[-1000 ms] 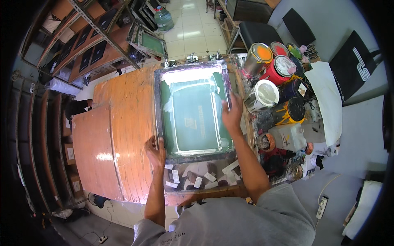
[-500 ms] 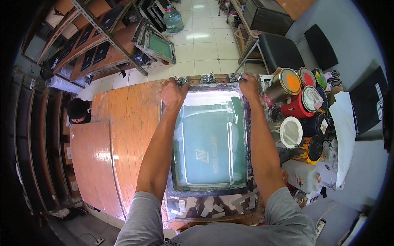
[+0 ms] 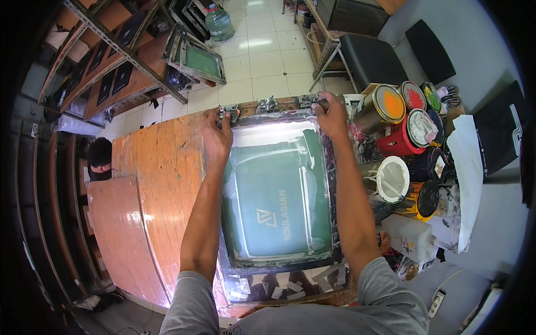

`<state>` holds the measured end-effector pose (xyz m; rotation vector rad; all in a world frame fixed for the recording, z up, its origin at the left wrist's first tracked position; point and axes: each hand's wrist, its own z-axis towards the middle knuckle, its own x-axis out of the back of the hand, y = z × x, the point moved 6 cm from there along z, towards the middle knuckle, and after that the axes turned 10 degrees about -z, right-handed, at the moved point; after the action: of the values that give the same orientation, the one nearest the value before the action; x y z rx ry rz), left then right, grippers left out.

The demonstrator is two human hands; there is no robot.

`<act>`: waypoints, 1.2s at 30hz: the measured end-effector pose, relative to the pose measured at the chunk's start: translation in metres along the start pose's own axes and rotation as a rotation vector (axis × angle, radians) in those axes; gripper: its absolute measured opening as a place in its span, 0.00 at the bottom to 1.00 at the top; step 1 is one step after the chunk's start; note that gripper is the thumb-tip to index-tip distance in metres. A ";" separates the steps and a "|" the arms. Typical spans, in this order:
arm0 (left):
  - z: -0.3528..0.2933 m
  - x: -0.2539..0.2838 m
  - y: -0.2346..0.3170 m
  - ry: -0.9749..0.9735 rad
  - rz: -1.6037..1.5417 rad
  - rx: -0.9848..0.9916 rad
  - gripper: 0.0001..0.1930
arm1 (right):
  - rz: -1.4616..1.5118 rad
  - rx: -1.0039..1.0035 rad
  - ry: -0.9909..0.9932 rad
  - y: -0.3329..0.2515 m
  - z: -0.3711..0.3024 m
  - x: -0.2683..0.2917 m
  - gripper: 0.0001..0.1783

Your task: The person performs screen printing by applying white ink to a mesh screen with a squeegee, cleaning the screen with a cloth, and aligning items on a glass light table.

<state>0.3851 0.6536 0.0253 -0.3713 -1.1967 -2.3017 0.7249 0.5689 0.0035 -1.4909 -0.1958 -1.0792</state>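
The screen at centre is green, with white streaks near its edges and a pale emblem and lettering; its border is blackish with pale smears. The bench is orange-brown with dark plank lines. At right, paint cans show an orange lid, a red lid and yellow drips below a black lid. The sleeves at lower edge are grey.

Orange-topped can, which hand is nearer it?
Right: right hand just left of the orange-topped can; left hand farther off, near the far-left corner of the frame.
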 end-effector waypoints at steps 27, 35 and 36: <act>0.003 0.007 -0.019 -0.643 0.201 0.130 0.25 | -0.388 0.096 -0.242 -0.103 -0.009 -0.077 0.17; -0.006 0.002 -0.028 -0.583 0.080 0.041 0.23 | 0.023 0.252 -0.080 -0.090 -0.012 -0.074 0.11; -0.008 0.003 -0.032 -0.575 0.076 0.057 0.23 | 0.034 0.241 -0.080 -0.095 -0.014 -0.074 0.12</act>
<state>0.3651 0.6614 0.0001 -1.0904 -1.4718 -2.1519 0.6134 0.6151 0.0152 -1.3158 -0.3431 -0.9346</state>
